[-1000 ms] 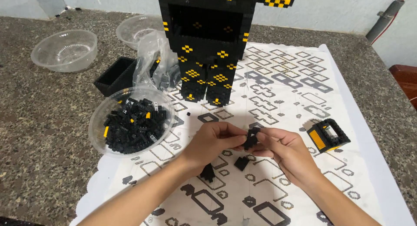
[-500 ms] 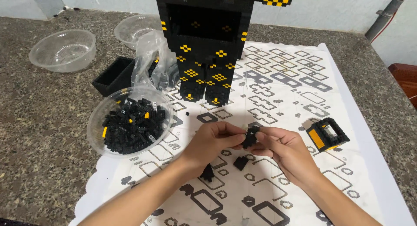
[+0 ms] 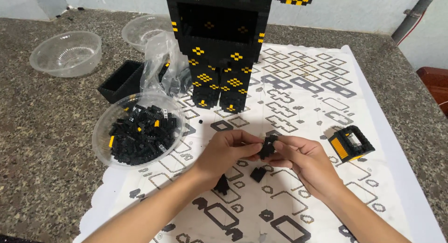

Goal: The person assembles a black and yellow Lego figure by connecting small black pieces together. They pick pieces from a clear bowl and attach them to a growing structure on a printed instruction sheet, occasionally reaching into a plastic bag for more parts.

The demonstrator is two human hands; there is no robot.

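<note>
Both hands meet over the patterned white sheet on the speckled tabletop, and between them sits a small black block cluster. The left hand pinches it from one side with thumb and fingertips, and the right hand pinches it from the other, so each grip is clenched on the same piece, held just above the sheet. This looks like the joining step: small bricks being pressed into a sub-assembly. The next move, I judge, calls for lining up the studs squarely and pressing evenly, since the piece is tiny and could twist or pop apart. Two loose black pieces lie on the sheet just under the hands. A clear bowl of black and yellow bricks stands to the left, the tall black-and-yellow block figure stands beyond, and a small black-and-yellow box piece lies to the right.
</note>
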